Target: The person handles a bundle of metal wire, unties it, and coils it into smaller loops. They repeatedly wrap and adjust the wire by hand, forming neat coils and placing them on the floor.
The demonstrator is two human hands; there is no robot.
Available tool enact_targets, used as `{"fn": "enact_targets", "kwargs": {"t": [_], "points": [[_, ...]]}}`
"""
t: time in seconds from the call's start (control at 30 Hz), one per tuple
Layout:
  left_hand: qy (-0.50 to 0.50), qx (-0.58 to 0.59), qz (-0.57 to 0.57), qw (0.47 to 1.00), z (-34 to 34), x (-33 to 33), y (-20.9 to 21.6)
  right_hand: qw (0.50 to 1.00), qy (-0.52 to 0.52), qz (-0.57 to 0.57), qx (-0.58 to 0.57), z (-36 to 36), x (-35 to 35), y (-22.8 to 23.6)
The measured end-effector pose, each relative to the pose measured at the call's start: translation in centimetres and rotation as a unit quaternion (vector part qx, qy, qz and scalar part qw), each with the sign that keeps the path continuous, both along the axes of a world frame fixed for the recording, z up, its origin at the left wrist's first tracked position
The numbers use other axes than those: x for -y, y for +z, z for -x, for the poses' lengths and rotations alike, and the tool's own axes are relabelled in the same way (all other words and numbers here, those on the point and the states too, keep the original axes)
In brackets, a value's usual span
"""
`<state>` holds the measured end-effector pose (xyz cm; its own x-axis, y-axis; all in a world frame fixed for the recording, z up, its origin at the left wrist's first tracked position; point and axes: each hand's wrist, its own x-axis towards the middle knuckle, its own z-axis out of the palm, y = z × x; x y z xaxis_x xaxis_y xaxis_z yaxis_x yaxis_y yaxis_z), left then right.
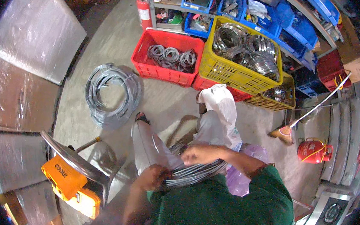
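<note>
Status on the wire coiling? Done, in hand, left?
Done: wound coils fill the red crate and yellow crate. In hand: left hand and right hand both grip a grey coil at the lap. Left, probably: the loose bundle on the floor.

Floor open ahead; crates (168, 57) block far, chair (77, 162) left.

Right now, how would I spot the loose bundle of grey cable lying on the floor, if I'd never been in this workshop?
Find the red crate of small wire rings standing on the concrete floor in front of the shelves. Just left of it lies the grey cable coil, a big open loop flat on the floor. Unlike the other coils, it sits in no crate, and no hands touch it.
</note>
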<state>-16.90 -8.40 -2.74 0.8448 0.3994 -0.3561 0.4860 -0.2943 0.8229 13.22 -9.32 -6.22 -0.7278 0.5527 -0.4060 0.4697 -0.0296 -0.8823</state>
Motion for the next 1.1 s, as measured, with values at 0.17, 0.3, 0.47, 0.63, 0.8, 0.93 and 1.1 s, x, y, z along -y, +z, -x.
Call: {"fn": "enact_targets", "kwargs": {"t": [0.17, 0.3, 0.47, 0.63, 0.8, 0.93, 1.1], "points": [[0.016, -0.126, 0.049, 0.991, -2.1, -0.4, -1.0, 0.990, -0.020, -0.139, -0.028, 0.3, 4.9, 0.4], [-0.034, 0.047, -0.064, 0.996, -3.2, -0.7, -1.1, 0.935, -0.004, -0.353, 0.040, -0.1, 6.9, -1.0], [-0.013, 0.134, -0.119, 0.984, -2.6, 0.1, 2.4, 0.919, -0.029, -0.371, 0.134, 0.6, 7.4, 1.4], [0.113, 0.130, -0.107, 0.979, -4.9, 1.3, 7.2, 0.962, -0.102, -0.250, 0.053, -1.1, 6.6, 6.5], [0.038, 0.118, -0.025, 0.992, -6.7, 0.3, 9.1, 0.937, -0.156, -0.307, -0.055, -4.7, 7.3, 9.1], [0.014, 0.092, -0.030, 0.995, -6.0, -0.3, 7.5, 0.930, -0.210, -0.299, 0.032, -7.7, 8.4, 10.4], [0.021, 0.052, -0.084, 0.995, -2.3, -1.7, 4.5, 0.846, -0.419, -0.329, 0.021, -12.7, 11.0, 15.8]]}}
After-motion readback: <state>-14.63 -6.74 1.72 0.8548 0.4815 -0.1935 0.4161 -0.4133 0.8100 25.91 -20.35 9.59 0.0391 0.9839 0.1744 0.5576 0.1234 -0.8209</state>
